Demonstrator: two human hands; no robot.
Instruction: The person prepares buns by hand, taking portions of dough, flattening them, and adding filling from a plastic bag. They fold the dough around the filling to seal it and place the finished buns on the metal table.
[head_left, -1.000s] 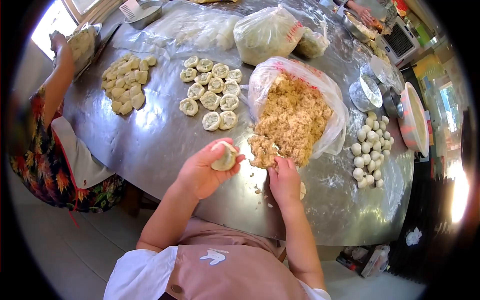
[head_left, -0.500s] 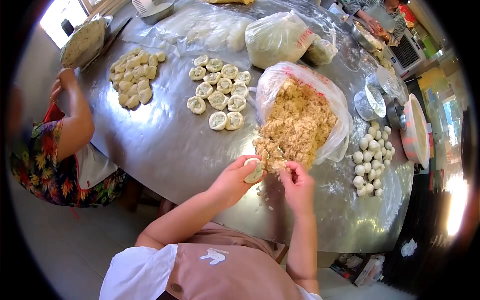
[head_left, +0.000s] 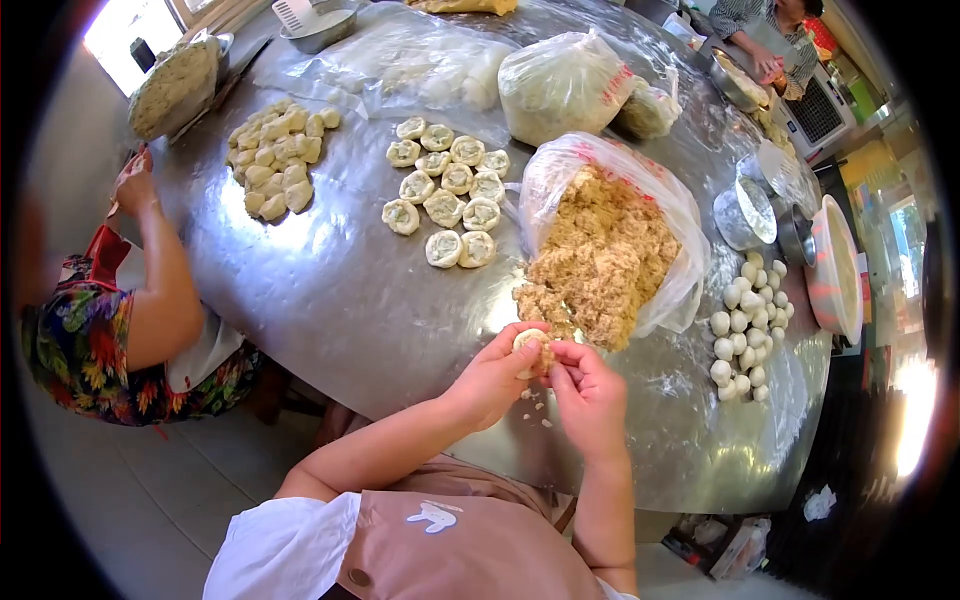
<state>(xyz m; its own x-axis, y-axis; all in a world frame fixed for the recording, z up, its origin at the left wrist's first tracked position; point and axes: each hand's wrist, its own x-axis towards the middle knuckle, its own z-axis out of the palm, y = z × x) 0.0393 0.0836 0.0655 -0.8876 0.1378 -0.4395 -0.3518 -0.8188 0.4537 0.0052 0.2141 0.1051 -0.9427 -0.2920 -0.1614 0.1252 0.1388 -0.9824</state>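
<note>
My left hand (head_left: 487, 386) is closed around a small dough round (head_left: 528, 341), just in front of an open plastic bag (head_left: 686, 283). Crumbly brown filling (head_left: 610, 255) spills from the bag's mouth toward me. With fingertips pinched together, my right hand (head_left: 592, 402) presses a bit of that filling against the dough; my fingers partly hide it. A few crumbs (head_left: 545, 422) lie on the metal table (head_left: 400, 330) below my hands. Shaped dough rounds (head_left: 444, 208) sit in rows beyond my left hand. On the right is a cluster of smooth white dough balls (head_left: 739, 343).
At the left, another person's arm (head_left: 165, 280) is beside a heap of dough pieces (head_left: 275, 165). A tied bag (head_left: 560, 90) and a plastic sheet (head_left: 400, 65) lie at the back. Metal bowls (head_left: 745, 215) and a basin (head_left: 835, 270) stand right. Another person (head_left: 770, 45) works far right.
My right hand has moved left from the filling's edge to the dough round, bringing a bit of filling. The left-hand person's arm has shifted slightly.
</note>
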